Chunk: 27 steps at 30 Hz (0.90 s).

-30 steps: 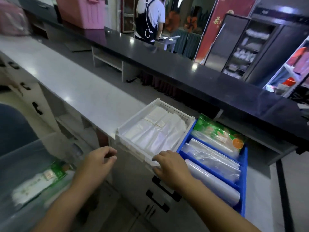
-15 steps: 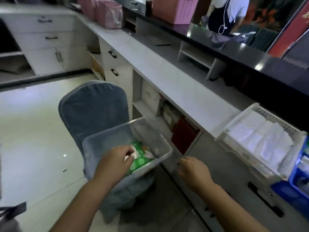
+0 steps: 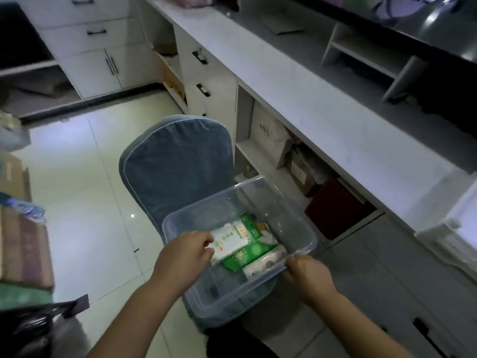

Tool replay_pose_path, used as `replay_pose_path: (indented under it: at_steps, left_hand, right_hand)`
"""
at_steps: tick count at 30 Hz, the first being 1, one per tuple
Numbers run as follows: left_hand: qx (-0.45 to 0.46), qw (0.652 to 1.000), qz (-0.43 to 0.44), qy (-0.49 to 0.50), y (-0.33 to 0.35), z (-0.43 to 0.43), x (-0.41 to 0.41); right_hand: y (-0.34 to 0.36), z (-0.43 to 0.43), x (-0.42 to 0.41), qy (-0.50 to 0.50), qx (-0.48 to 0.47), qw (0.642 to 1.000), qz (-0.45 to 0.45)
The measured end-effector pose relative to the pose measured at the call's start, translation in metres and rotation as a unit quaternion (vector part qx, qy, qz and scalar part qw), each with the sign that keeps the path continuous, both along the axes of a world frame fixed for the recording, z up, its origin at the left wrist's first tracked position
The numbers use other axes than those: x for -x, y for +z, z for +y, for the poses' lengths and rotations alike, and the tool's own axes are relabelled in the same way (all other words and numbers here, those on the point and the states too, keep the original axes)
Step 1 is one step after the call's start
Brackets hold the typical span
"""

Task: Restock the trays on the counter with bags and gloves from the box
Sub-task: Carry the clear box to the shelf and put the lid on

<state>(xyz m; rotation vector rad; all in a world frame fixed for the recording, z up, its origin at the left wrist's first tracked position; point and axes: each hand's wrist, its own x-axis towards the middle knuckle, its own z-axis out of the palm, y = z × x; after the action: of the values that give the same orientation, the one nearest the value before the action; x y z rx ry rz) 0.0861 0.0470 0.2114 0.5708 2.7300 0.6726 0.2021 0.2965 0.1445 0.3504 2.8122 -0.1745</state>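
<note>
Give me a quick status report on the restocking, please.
Left hand gripping white-green packet inside clear box. Right hand on box rim. Nothing blocking.

Left hand [image 3: 184, 254] on packet [image 3: 229, 240] in box [image 3: 258, 301]

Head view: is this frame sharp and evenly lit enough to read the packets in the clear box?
Head view: dim, soft overall, print on the green-and-white packets unreadable; glare patch on the floor tiles; wide-angle bend along the counter; far right edge smeared; both hands, left and right, fairly distinct at the clear box.
</note>
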Motion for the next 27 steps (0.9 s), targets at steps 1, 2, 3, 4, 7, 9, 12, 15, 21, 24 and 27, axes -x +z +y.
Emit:
replay_pose_path:
  at_steps: [1, 2, 3, 4, 7, 9, 12, 15, 21, 24, 27]
  left_hand:
    - [0.007, 1.0, 0.006, -0.002, 0.002, -0.001, 0.012]
    - [0.013, 1.0, 0.013, -0.005, 0.004, -0.001, 0.025]
    - [0.018, 1.0, 0.02, -0.008, 0.006, -0.001, 0.037]
    - [0.022, 0.999, 0.027, -0.011, 0.008, 0.0, 0.049]
    - [0.032, 0.999, 0.032, -0.013, 0.007, 0.004, 0.085]
    - [0.032, 0.999, 0.02, -0.02, 0.003, 0.009, 0.106]
    - [0.038, 0.998, 0.002, -0.05, -0.01, 0.019, 0.134]
    - [0.047, 0.994, -0.017, -0.095, -0.03, 0.031, 0.167]
    - [0.064, 0.974, -0.06, -0.21, -0.083, 0.057, 0.226]
    - [0.092, 0.953, -0.068, -0.282, -0.114, 0.071, 0.249]
    - [0.117, 0.937, -0.076, -0.32, -0.14, 0.085, 0.263]
  right_hand:
    - [-0.007, 0.001, 0.008, -0.008, 0.009, 1.0, -0.015]
    - [-0.015, 0.002, 0.016, -0.017, 0.021, 0.999, -0.033]
    - [-0.021, 0.003, 0.023, -0.027, 0.032, 0.998, -0.05]
    - [-0.027, 0.004, 0.029, -0.033, 0.039, 0.997, -0.061]
    - [-0.043, 0.006, 0.045, -0.045, 0.045, 0.994, -0.093]
    - [-0.047, 0.004, 0.052, -0.057, 0.029, 0.992, -0.11]
    - [-0.056, 0.005, 0.057, -0.087, 0.015, 0.99, -0.106]
    - [-0.075, -0.004, 0.054, -0.131, 0.026, 0.98, -0.145]
    - [-0.095, -0.039, 0.051, -0.281, 0.036, 0.941, -0.185]
    - [-0.098, -0.06, 0.058, -0.401, 0.089, 0.898, -0.16]
    - [-0.105, -0.079, 0.07, -0.525, 0.126, 0.834, -0.117]
